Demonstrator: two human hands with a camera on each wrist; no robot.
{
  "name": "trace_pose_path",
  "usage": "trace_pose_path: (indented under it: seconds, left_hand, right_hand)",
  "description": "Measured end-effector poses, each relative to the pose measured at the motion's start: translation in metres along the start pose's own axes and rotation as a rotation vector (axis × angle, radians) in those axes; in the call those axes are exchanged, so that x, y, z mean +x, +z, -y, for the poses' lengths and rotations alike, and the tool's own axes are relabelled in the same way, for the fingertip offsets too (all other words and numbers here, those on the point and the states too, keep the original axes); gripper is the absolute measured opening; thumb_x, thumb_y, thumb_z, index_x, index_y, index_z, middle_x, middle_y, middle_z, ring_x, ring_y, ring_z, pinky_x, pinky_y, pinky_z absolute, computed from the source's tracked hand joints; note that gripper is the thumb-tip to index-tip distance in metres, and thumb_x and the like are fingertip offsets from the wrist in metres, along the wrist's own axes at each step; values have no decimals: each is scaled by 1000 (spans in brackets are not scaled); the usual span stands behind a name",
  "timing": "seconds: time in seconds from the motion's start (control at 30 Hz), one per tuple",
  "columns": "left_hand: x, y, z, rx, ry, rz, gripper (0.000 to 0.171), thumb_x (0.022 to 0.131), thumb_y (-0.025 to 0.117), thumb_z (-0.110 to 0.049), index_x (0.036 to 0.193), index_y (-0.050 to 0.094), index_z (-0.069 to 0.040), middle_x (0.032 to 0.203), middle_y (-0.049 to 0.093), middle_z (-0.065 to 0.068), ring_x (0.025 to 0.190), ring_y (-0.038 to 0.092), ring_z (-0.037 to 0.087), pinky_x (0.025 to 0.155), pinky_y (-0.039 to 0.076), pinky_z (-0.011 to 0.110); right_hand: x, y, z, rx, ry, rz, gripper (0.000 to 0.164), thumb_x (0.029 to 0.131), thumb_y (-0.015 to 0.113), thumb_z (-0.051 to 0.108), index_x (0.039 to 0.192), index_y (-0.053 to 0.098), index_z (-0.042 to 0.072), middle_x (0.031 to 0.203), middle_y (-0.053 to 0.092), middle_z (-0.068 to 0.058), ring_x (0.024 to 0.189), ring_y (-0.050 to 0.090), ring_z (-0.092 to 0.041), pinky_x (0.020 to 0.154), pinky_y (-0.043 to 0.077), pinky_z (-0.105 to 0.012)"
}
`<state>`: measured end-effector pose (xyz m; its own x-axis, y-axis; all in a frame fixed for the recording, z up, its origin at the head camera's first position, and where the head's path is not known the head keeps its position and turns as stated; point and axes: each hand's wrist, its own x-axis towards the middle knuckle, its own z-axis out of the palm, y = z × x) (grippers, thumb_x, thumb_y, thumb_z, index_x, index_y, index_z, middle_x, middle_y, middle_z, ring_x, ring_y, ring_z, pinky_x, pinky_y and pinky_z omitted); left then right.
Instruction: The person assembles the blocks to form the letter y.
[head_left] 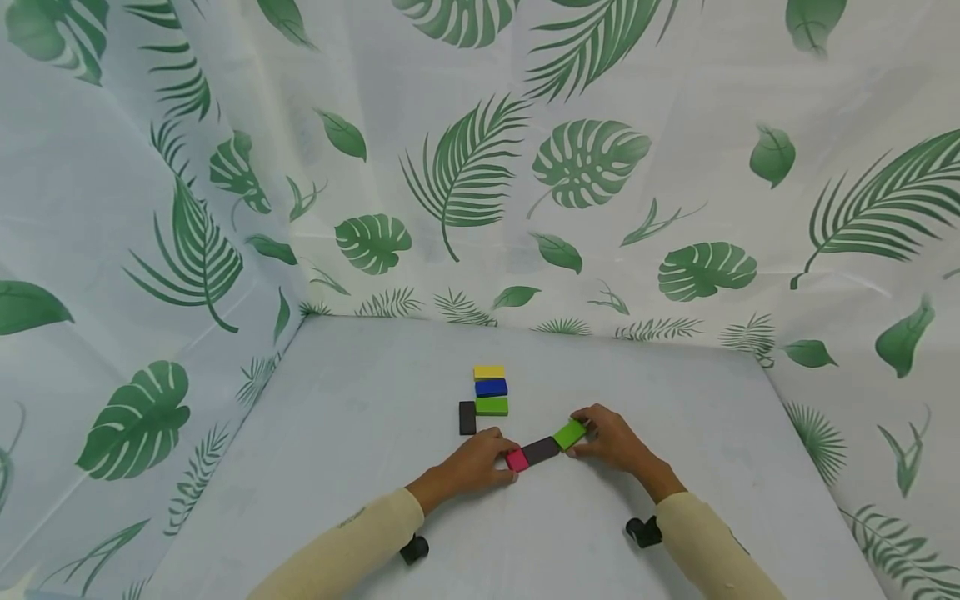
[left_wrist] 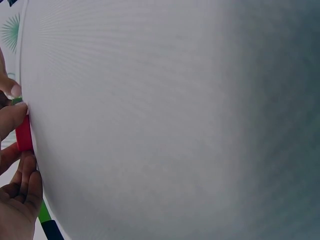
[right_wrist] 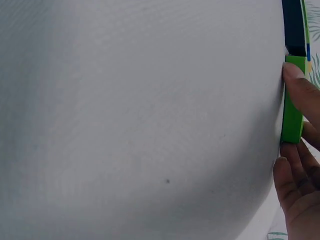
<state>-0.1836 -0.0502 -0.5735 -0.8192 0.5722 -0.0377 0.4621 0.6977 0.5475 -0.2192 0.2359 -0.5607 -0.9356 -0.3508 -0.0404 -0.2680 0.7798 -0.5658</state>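
On the white table, a red block, a black block and a green block lie end to end in a slanting row that rises to the right. My left hand pinches the red block between thumb and fingers; the left wrist view shows the same red block at its left edge. At the other end, my right hand holds the green block, thumb on the near side and fingers on the far side. In the right wrist view this green block stands beside my fingers.
Behind the row, a yellow block, a blue block and another green block lie one behind the other. Another black block is set crosswise at their left. Leaf-patterned curtain borders the table at the back and sides.
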Motion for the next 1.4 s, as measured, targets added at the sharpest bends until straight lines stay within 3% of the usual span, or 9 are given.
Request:
trace_pose_path:
  seconds: [0.57, 0.77, 1.03, 1.4]
  left_hand:
    - [1, 3, 3, 17, 4, -8, 45, 89, 77, -34, 129, 69, -17, 94, 56, -7, 82, 48, 0, 72, 44, 13]
    - [1, 3, 3, 20, -3, -5, 45, 88, 77, -35, 129, 69, -17, 94, 55, -8, 82, 47, 0, 72, 44, 13]
    - [1, 1, 1, 13, -6, -2, 44, 89, 77, -33, 129, 69, -16, 94, 55, -7, 82, 47, 0, 73, 44, 13]
    - [1, 2, 3, 19, -2, -4, 45, 89, 77, -35, 129, 69, -16, 94, 56, -8, 82, 48, 1, 72, 44, 14]
  right_hand:
    - [1, 3, -4, -5, -30, -23, 57, 75, 89, 17, 124, 63, 0, 107, 64, -7, 96, 61, -20, 83, 53, -39]
    - [1, 2, -4, 0, -34, -8, 58, 77, 87, 18, 128, 64, 5, 106, 64, -5, 95, 60, -18, 82, 52, -37]
    - [1, 1, -7, -9, -90, -12, 49, 78, 86, 18, 122, 68, 5, 102, 63, -3, 93, 60, -17, 78, 52, -34]
    - [0, 2, -7, 6, -89, -16, 46, 78, 86, 18, 118, 68, 6, 101, 63, -3, 92, 60, -16, 77, 51, -33]
